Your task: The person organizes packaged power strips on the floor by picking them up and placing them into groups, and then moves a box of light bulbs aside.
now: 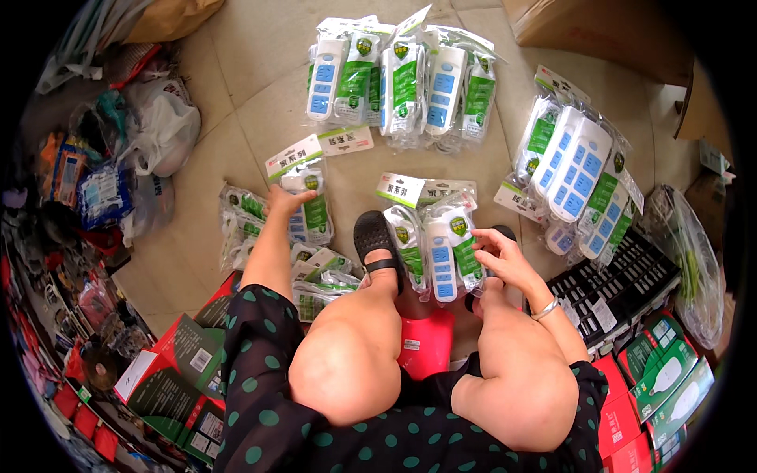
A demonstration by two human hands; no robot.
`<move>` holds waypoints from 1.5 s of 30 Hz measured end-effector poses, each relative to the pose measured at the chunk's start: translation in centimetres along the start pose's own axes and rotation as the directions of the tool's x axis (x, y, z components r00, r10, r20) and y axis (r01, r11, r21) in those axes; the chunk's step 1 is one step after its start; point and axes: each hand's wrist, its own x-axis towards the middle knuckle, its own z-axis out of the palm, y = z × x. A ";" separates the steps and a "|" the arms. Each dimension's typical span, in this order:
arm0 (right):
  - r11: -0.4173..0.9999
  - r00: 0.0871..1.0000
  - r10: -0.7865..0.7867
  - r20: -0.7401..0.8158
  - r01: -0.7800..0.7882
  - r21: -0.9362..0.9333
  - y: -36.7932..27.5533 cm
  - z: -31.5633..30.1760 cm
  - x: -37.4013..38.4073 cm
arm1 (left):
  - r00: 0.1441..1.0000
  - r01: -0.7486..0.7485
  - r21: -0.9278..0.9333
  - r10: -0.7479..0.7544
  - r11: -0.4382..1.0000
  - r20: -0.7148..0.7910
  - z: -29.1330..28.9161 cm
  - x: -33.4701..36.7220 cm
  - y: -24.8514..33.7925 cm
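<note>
My left hand (287, 202) is closed on the edge of a bagged power strip (318, 206), its thumb lying over the clear plastic and its other fingers partly hidden. The strip is white with blue sockets, in a bag with a green label and a white header card. Between my feet lie more bagged power strips (443, 260), side by side. My right hand (505, 256) is at their right edge, fingers loosely bent and apart, the tips close to or touching the bag. To the left, several other bagged strips (244, 214) lie heaped, partly behind my left forearm.
Bagged power strips (403, 87) lie in a row farther out, and another stack (576, 162) is at the right beside a black plastic crate (623, 276). Red and green boxes (177, 370) flank me. Plastic bags (162, 126) crowd the left; a cardboard box (599, 35) stands far right.
</note>
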 end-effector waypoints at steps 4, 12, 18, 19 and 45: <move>1.000 1.000 0.000 -0.013 0.000 -0.001 0.0 0.1 0.1 | 0.998 -0.062 -0.155 0.059 0.986 -0.028 0.1 -0.8 -0.7; 1.000 0.999 0.009 -0.048 -0.008 0.028 -0.3 0.4 0.6 | 0.948 0.003 -0.984 0.312 0.179 0.060 -5.0 -4.3 -1.7; 0.988 0.986 -0.111 0.121 0.096 0.117 -4.2 0.9 2.1 | 0.836 -0.060 -0.979 0.546 0.196 0.058 -4.9 -13.2 3.8; 0.987 0.978 -0.129 0.161 0.111 0.116 -5.0 1.1 2.3 | 0.799 -0.053 -0.981 0.597 0.186 0.069 -4.2 -14.8 5.1; 0.961 0.996 0.063 -0.060 -0.077 -0.266 1.1 -0.8 0.2 | 0.768 -0.640 0.447 0.544 0.625 0.338 -0.7 -16.7 -4.0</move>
